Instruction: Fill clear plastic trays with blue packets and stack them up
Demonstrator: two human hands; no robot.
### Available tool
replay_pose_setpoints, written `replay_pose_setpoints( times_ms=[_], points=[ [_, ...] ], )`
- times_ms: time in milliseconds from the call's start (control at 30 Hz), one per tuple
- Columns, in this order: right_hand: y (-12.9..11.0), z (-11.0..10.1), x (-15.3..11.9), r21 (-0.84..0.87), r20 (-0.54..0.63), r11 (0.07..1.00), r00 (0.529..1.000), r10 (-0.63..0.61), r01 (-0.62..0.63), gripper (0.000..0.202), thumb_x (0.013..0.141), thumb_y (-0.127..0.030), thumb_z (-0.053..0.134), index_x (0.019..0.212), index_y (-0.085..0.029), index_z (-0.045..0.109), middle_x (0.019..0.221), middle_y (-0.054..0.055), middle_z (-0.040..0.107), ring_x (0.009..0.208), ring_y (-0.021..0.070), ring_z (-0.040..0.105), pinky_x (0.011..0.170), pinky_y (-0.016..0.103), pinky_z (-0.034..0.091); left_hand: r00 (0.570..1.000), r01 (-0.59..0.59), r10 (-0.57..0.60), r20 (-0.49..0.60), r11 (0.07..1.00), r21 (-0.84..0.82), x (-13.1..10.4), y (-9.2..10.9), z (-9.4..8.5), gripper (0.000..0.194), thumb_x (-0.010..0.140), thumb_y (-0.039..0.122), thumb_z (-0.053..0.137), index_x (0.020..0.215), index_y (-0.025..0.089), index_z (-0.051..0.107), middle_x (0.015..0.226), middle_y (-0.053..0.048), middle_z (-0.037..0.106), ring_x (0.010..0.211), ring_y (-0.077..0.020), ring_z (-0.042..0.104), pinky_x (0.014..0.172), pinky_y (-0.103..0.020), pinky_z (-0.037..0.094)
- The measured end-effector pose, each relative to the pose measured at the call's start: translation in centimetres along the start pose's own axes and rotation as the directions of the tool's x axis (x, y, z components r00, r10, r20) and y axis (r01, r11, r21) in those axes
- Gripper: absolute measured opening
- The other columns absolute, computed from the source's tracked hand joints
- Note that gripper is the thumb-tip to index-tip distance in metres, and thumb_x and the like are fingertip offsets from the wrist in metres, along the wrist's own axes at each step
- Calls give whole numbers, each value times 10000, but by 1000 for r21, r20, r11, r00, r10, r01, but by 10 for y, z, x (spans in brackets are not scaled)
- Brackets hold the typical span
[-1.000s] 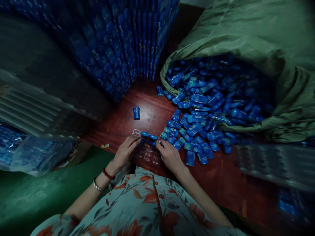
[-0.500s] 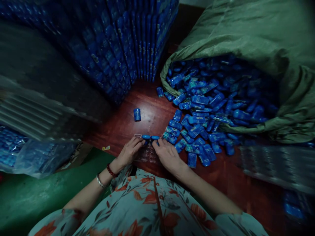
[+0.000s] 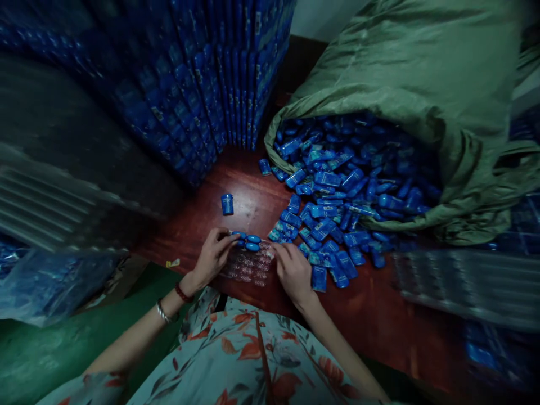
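A clear plastic tray with moulded pockets (image 3: pixel 248 269) lies on the reddish-brown table, close to my body. Several small blue packs (image 3: pixel 252 243) sit at its far edge. My left hand (image 3: pixel 215 253) has its thumb and fingers pinched at the tray's far left corner, by the leftmost blue pack. At the tray's far right corner is my right hand (image 3: pixel 291 269), its fingers bent together on the clear edge. One loose blue pack (image 3: pixel 226 204) rests beyond the tray.
A green sack (image 3: pixel 396 84) spills a pile of blue packs (image 3: pixel 329 225) on the right. Tall stacks of filled trays (image 3: pixel 185 84) stand at the back left. Empty clear trays lie at the left (image 3: pixel 46 197) and right (image 3: pixel 455 281). The table (image 3: pixel 185 225) has a small yellow scrap (image 3: pixel 172 263).
My hands have moved apart, my right hand shifting off the blue packs to the tray's right corner. More blue packs now show in the tray. The camera view has shifted slightly.
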State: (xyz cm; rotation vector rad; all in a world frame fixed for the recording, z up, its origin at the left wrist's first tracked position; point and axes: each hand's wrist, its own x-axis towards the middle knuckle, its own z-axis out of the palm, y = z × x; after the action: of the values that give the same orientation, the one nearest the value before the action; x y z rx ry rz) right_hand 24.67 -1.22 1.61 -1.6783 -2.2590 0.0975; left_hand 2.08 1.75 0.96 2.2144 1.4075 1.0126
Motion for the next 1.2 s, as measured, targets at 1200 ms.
replay_pose_setpoints(
  times_ms=[1200],
  points=[
    [-15, 13, -4, 215, 9, 941, 963, -269, 261, 318, 918, -117, 335, 1128, -158, 570, 911, 100, 608, 860, 187, 593, 749, 313, 514, 993, -55, 40, -107, 987, -148, -48, -4, 5, 237, 867, 76, 492, 1069, 181, 555, 1006, -80, 597, 924, -147, 579, 774, -271, 507]
  ],
)
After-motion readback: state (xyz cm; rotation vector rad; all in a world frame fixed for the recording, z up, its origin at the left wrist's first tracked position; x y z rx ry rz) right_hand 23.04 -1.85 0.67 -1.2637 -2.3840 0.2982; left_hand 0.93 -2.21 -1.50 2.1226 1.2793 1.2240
